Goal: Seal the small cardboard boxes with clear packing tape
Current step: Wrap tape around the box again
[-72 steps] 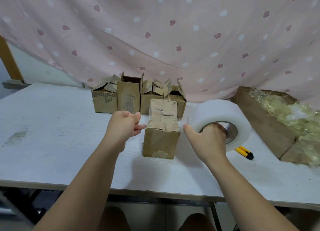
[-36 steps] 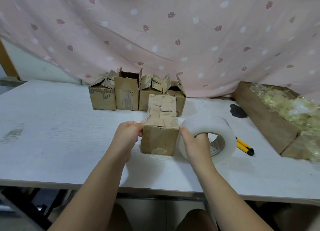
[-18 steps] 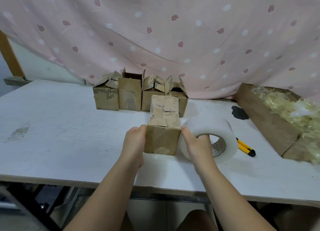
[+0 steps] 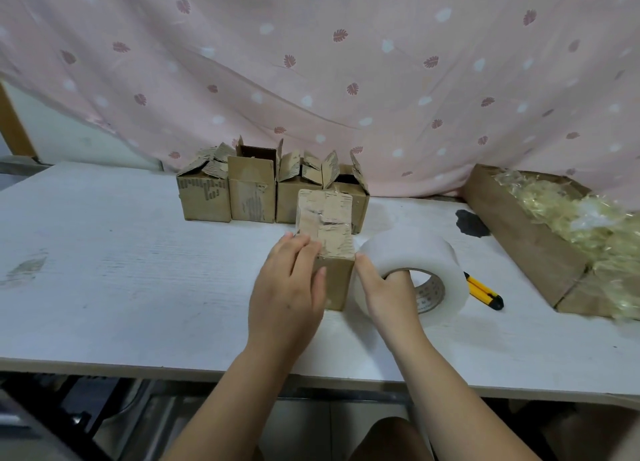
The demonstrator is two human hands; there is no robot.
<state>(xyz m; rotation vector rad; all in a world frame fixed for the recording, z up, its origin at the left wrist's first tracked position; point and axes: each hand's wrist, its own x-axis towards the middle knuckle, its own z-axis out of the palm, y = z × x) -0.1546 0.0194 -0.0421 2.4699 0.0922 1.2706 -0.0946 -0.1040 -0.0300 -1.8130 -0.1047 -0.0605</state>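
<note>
The box [image 4: 325, 218] stands on the bench [image 4: 104, 270], its near face pressed by the flat, closed fingers of the left hand [image 4: 287, 287]. Just right of the box, the tape roll [image 4: 415, 252] is gripped by the right hand [image 4: 388, 289], fingers hooked through its core. From there, tape would likely be drawn leftward over the box's top.

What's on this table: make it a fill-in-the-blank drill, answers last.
The right hand grips the roll of clear ____.
The left hand rests on the front box, whose flaps are ____.
Behind it, ____ open boxes stand in a row.
The knife right of the roll is black and ____.
Answers: tape; closed; four; yellow.
</note>
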